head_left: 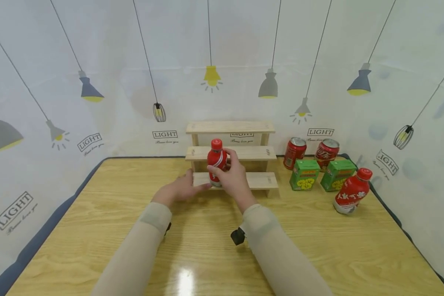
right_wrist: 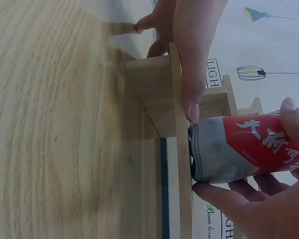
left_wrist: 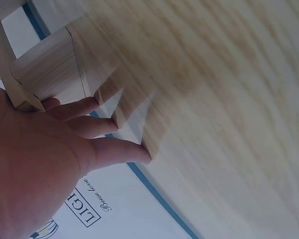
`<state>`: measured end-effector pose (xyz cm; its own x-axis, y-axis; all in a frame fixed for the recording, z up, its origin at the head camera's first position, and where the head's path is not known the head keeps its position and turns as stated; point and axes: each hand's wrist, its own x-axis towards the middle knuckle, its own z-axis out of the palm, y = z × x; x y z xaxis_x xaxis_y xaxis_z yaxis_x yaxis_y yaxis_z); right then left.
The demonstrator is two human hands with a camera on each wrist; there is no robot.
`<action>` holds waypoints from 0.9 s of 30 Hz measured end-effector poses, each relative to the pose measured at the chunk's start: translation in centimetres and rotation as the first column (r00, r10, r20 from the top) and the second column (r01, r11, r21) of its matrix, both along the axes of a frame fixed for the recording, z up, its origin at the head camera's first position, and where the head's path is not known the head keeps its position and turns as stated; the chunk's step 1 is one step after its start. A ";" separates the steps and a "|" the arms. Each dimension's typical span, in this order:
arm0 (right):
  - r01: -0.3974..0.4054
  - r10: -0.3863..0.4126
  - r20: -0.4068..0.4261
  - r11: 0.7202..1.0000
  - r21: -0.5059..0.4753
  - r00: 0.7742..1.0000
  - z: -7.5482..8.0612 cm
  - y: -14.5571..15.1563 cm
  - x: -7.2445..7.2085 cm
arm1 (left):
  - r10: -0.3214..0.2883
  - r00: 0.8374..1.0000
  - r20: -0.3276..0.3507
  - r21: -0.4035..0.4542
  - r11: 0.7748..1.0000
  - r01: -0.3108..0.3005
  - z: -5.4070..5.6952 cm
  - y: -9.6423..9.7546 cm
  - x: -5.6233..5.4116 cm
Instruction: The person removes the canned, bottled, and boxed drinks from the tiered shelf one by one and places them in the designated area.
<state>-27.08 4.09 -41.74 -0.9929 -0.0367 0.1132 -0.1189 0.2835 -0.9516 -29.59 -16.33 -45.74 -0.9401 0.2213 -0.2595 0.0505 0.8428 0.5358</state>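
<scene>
A red bottle [head_left: 215, 158] with a red cap stands upright on the lowest step of a small three-tier wooden rack [head_left: 260, 180]. My right hand [head_left: 235, 176] grips its side, thumb and fingers round it. In the right wrist view, the silvery base of the bottle [right_wrist: 214, 149] meets the step's board. My left hand [head_left: 181, 188] is at the rack's left end, its thumb reaching over the lowest step near the bottle's base. In the left wrist view, the fingers of the left hand [left_wrist: 40, 154] are extended, with tips at the tabletop.
Right of the rack stand two red cans [head_left: 294, 153] [head_left: 327, 153], two green boxes [head_left: 305, 175] [head_left: 338, 175] and another red bottle [head_left: 352, 191]. A wood-grain table [head_left: 207, 255] lies beneath everything. Behind it hangs a pale cloth [head_left: 240, 37] printed with lamps.
</scene>
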 end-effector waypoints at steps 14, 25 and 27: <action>0.050 -0.049 0.027 0.998 -0.038 0.998 0.4 -0.3 0.6 | 0.004 1.000 -0.005 -0.011 1.000 -0.004 0.0 0.0 0.0; 0.139 -0.140 0.004 0.976 -0.168 0.990 0.0 -0.2 2.6 | 0.019 1.000 0.002 -0.008 1.000 -0.019 0.4 0.1 0.5; 0.155 -0.157 0.004 0.973 -0.171 0.988 0.0 0.0 3.0 | 0.018 1.000 0.005 -0.007 1.000 -0.017 0.4 0.1 0.4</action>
<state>-24.09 4.06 -41.73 -0.9837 0.1391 0.1143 -0.0958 0.1331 -0.9865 -29.16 -16.19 -45.36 -0.9423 0.2030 -0.2662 0.0328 0.8473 0.5301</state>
